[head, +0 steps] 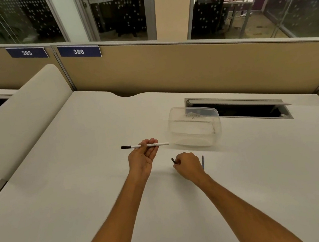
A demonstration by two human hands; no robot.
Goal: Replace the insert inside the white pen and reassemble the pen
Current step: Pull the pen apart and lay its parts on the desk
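Observation:
My left hand [142,158] holds the white pen [163,144] level above the desk, pinched near its middle, palm up. The pen's dark end [125,147] points left and its white end points right. My right hand [188,165] is closed around a small dark pen piece [173,160], whose tip sticks out to the left of the fingers. A thin blue insert [203,162] lies on the desk just right of my right hand.
A clear plastic container [195,129] stands on the white desk [82,193] behind the hands. An open cable slot [238,107] runs behind it. A tan partition [187,63] closes the back, and a low white divider [21,119] stands at the left.

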